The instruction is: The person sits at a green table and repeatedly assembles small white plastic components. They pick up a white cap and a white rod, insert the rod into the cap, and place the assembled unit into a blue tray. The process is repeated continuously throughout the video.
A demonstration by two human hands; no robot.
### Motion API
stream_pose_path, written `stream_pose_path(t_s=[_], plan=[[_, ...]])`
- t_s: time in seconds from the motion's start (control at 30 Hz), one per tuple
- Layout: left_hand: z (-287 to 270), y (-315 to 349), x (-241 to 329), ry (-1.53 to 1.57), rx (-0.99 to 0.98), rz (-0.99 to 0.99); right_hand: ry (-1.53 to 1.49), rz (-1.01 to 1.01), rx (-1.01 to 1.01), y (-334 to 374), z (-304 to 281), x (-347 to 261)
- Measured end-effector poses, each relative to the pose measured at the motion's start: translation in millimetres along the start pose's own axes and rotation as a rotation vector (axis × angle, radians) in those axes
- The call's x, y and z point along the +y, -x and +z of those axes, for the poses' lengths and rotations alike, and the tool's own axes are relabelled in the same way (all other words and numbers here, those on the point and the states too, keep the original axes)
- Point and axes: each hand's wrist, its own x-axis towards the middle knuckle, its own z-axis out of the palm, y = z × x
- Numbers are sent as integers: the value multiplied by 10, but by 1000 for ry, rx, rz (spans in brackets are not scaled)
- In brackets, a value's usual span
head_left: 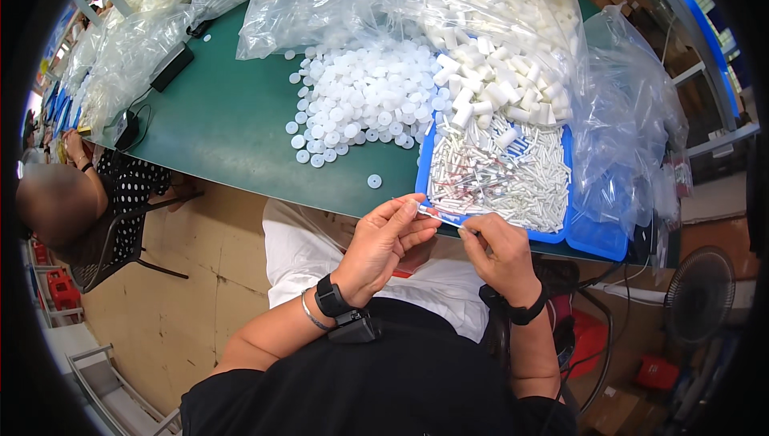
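My left hand [383, 242] pinches one end of a thin white rod [445, 221] between thumb and forefinger. The fingertips of my right hand [502, 258] are closed on the rod's other end, so it spans the gap between both hands, in front of the table's near edge. Just beyond lies a blue tray [423, 165] full of small white rods [541, 180], with some thin red pieces [460, 165] among them. Thick white foam-like cylinders [501, 92] spill from a clear bag onto the tray's far part.
Translucent round discs [360, 96] are heaped on the green table [232, 132], one lying near the edge. Clear plastic bags [320, 4] line the back. A black box with a cable [172, 66] sits at left, where another person [68, 204] is seated. A fan [699, 296] stands at right.
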Motion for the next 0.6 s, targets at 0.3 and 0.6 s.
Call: stream_pose_path(t_s=[0.3, 0.6], plan=[[-48, -8, -50, -55, -20, -8, 3, -143, 25, -66, 93, 50], [27, 34, -26, -171, -114, -67, -628, 525, -325, -164, 78, -142]])
